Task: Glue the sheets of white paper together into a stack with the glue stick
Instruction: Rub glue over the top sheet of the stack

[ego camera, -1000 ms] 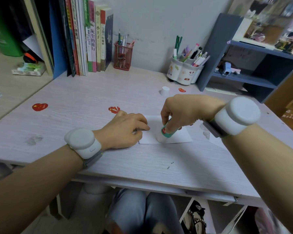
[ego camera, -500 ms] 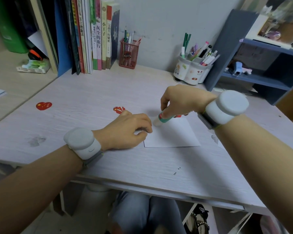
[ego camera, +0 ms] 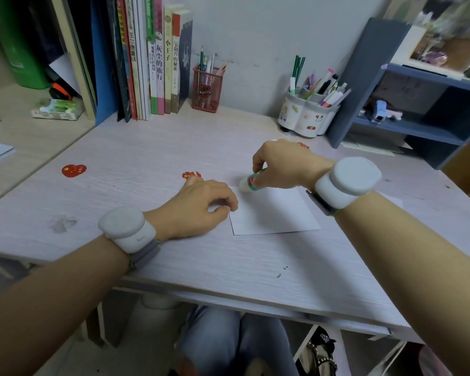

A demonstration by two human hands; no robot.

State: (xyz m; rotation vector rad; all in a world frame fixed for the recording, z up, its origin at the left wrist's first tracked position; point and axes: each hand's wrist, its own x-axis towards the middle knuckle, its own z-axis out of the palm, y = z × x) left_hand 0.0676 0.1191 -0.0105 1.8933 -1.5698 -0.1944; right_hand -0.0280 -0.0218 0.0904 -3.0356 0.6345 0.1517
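Observation:
A white sheet of paper (ego camera: 274, 213) lies flat on the pale wooden desk (ego camera: 136, 153), in front of me. My left hand (ego camera: 198, 207) rests on the desk with curled fingers, its thumb and forefinger pinching the sheet's left edge. My right hand (ego camera: 282, 164) grips a green and red glue stick (ego camera: 251, 183), tilted, with its white tip down on the sheet's far left corner. Part of another white sheet (ego camera: 391, 199) shows past my right forearm.
Books (ego camera: 158, 63) stand at the back left beside a red mesh pen holder (ego camera: 206, 88). A white pen pot (ego camera: 307, 115) and a blue shelf unit (ego camera: 407, 104) are at the back right. Red heart stickers (ego camera: 73, 170) lie on the desk.
My right hand has drawn the glue stick from the middle of the sheet up to its far left corner. My left hand has stayed on the sheet's left edge.

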